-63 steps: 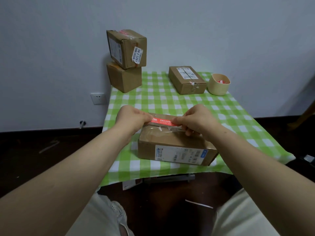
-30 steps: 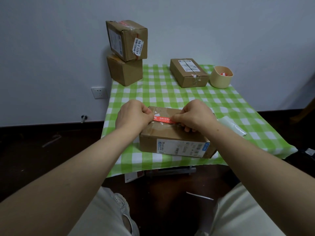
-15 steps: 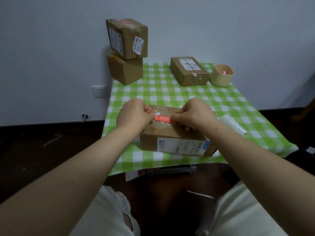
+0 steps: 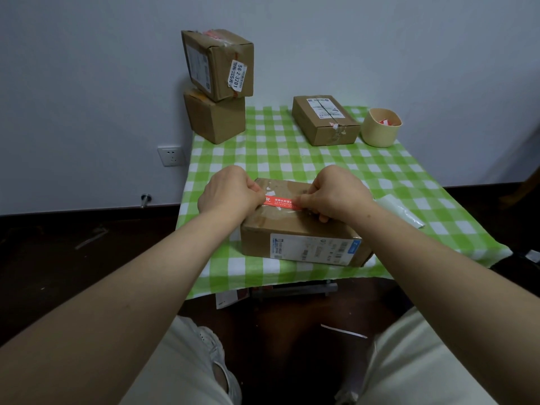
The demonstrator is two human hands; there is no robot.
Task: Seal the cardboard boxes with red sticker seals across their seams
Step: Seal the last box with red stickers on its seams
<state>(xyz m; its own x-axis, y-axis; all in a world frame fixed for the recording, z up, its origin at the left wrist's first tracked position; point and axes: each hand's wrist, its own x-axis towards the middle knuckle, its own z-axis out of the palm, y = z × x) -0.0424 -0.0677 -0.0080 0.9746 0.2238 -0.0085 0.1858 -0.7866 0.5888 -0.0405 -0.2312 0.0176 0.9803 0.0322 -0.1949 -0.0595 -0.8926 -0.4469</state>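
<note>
A flat cardboard box lies near the front edge of the green checked table. Across its top stretches a red sticker seal with white print. My left hand pinches the seal's left end with curled fingers. Its right end is pinched by my right hand, whose fingertips rest on the box top. The seal sits at the box's top surface; whether it is stuck down I cannot tell.
Two cardboard boxes are stacked at the back left against the wall. Another box and a beige cup holding red seals stand at the back right. A clear backing strip lies right of my hand.
The seal has come down from above the box onto its top. The clear backing strip now lies on the table to the right. Both hands stay at the seal's ends.
</note>
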